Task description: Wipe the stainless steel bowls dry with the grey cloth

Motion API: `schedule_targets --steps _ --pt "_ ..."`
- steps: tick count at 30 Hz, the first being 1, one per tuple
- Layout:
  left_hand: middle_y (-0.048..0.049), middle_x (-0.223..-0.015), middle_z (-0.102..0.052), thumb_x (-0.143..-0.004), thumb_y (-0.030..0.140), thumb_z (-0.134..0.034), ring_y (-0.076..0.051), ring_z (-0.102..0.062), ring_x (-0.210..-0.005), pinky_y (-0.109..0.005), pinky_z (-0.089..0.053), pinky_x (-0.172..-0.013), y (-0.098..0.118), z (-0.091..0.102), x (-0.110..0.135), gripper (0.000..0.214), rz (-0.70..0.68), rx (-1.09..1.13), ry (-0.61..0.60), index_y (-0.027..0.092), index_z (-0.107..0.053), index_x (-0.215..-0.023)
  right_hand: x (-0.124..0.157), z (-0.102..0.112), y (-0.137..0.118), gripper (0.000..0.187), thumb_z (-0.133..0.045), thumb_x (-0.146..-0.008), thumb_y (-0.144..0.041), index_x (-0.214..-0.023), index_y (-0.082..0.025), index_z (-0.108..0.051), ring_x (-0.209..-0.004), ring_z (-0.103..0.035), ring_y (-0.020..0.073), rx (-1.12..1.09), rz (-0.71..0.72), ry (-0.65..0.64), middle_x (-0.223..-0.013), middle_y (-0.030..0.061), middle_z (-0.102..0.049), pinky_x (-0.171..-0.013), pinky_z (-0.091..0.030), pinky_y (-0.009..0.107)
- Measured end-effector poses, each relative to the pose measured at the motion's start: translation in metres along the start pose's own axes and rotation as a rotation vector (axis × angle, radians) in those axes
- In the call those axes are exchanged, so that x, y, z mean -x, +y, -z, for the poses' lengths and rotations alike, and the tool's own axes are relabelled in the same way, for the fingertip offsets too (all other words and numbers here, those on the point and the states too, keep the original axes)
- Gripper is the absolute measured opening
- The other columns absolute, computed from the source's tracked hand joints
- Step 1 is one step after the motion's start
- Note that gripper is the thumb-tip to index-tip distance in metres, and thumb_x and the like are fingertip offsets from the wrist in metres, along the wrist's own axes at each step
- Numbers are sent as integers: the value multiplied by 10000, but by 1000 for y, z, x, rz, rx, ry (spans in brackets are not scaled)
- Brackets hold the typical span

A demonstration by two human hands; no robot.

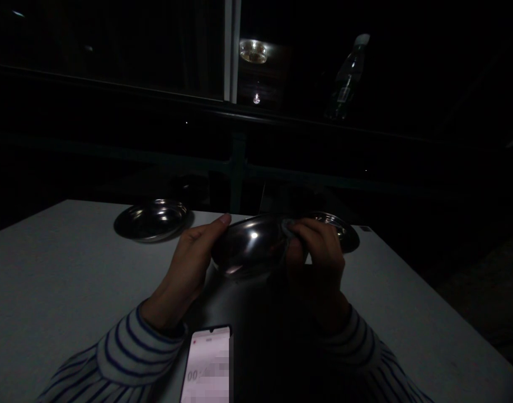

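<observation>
A shiny metal bowl (252, 246) is held up, tilted, over the white table (71, 280). My left hand (189, 257) grips its left side, with the thumb on the rim. At the bowl's right side, my right hand (319, 252) pinches a small greyish cloth (288, 227) against the metal. Much of the right hand and forearm lies in shadow. Another metal bowl (151, 220) stands on the table to the left of my left hand. Behind my right hand a further metal dish (344, 232) is partly hidden.
Close to my left wrist lies a lit phone (208, 366), its screen partly blurred out. A plastic bottle (348, 78) stands tilted in view at the upper right, beyond the table. A pale vertical window frame (232, 50) rises at the back. The surroundings are very dark.
</observation>
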State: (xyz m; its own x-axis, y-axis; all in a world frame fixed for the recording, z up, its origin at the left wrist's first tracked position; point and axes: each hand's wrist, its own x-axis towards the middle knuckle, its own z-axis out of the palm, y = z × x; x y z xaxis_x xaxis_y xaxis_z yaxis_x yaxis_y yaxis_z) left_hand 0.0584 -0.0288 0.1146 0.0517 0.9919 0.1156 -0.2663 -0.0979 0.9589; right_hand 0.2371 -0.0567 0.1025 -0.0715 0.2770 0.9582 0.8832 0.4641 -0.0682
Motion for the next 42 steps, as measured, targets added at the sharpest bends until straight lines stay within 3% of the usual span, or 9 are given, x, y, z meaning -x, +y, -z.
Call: schedule_targets --steps 5,11,18,25,27,31,33,39,42 --pt "52 -425 -480 -684 386 -612 -68 -410 -428 -203 -304 -448 0 -2 3 332 -33 -65 -8 162 -548 -447 2 -2 -7 175 -446 -772 -135 -896 -153 -568 -843 -523 193 31 2 -9 -887 73 -585 -739 -443 350" --pt "44 -388 -471 -694 424 -595 -74 -413 -397 -209 -301 -428 -3 -8 7 387 38 -132 -80 151 -515 -431 8 -1 -34 268 -438 -817 -284 -1030 -175 -558 -903 -491 207 62 279 -202 -987 54 -597 -765 -376 375" --pt "49 -404 -479 -708 423 -577 -67 -412 -397 -194 -302 -416 1 -12 9 379 79 -92 -34 157 -526 -442 0 -5 -9 226 -404 -813 -167 -932 -134 -594 -869 -494 189 74 -26 -96 -928 85 -587 -772 -415 334" --pt "35 -375 -460 -719 443 -545 -86 -407 -382 -218 -310 -417 1 -13 12 424 99 -108 -18 179 -483 -393 8 -4 -39 310 -467 -805 -279 -1095 -189 -529 -976 -464 211 43 302 -330 -1065 43 -567 -801 -361 381" --pt "25 -401 -494 -715 453 -547 -94 -430 -403 -221 -327 -435 2 -14 12 413 126 -100 -33 174 -504 -413 6 -2 -32 299 -460 -810 -307 -1077 -198 -542 -963 -465 216 46 251 -299 -1061 50 -560 -791 -366 379" --pt "33 -425 -507 -696 460 -569 -88 -426 -409 -214 -317 -431 3 -14 10 384 153 -48 -6 165 -532 -453 -2 -1 -10 256 -405 -826 -213 -1000 -165 -586 -913 -481 201 45 0 -180 -995 80 -559 -780 -407 356" --pt "40 -416 -491 -692 471 -571 -82 -421 -403 -209 -313 -425 2 -14 10 395 173 -8 -3 165 -522 -447 -1 -4 -12 262 -397 -825 -202 -1001 -157 -586 -916 -479 207 57 -30 -174 -998 85 -563 -782 -409 368" --pt "55 -436 -491 -697 467 -575 -78 -431 -420 -208 -345 -452 -4 -11 10 362 276 146 -89 169 -542 -494 21 -17 -48 236 -479 -793 -201 -1002 -165 -582 -990 -447 180 69 384 -320 -1033 22 -600 -888 -332 355" --pt "42 -492 -558 -695 396 -607 -90 -493 -481 -208 -388 -510 -5 -11 9 268 291 177 -135 162 -592 -566 20 -16 -44 249 -468 -802 -215 -1024 -180 -575 -1010 -444 175 54 405 -356 -1056 20 -594 -896 -331 349"
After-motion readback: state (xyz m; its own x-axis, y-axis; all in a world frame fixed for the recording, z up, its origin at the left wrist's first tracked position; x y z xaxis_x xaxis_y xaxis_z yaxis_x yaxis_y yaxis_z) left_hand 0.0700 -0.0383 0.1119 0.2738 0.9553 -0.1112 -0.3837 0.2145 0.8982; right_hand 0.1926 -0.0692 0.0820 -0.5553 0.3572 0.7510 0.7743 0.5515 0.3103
